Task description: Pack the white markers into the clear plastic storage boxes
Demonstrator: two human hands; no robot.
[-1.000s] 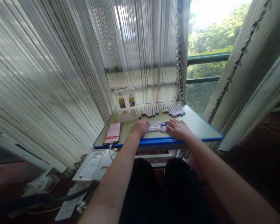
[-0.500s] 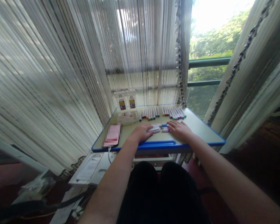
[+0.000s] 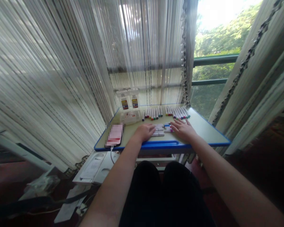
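My left hand (image 3: 144, 132) rests palm down on the desk, its fingers extended to the left ends of several white markers (image 3: 158, 134) lying sideways in a stack of rows. Opposite it, my right hand (image 3: 183, 129) lies flat with fingers spread, covering the right ends of a blue-capped marker (image 3: 167, 125) and a purple-marked one (image 3: 168, 130). Neither hand is wrapped round a marker. Behind them stand two groups of white markers with coloured ends, a left row (image 3: 153, 113) and a right row (image 3: 178, 113), laid side by side pointing away from me.
An open clear plastic case (image 3: 130, 117) sits at the desk's back left, its lid raised. A phone (image 3: 115, 135) with a white cable lies at the left edge. The desk (image 3: 203, 134) has a blue rim. Striped string curtains (image 3: 142, 47) hang behind it.
My left hand has drawn back a little to the left, uncovering more of the white markers near the front. My right hand's fingers have spread wider. The view has shifted slightly.
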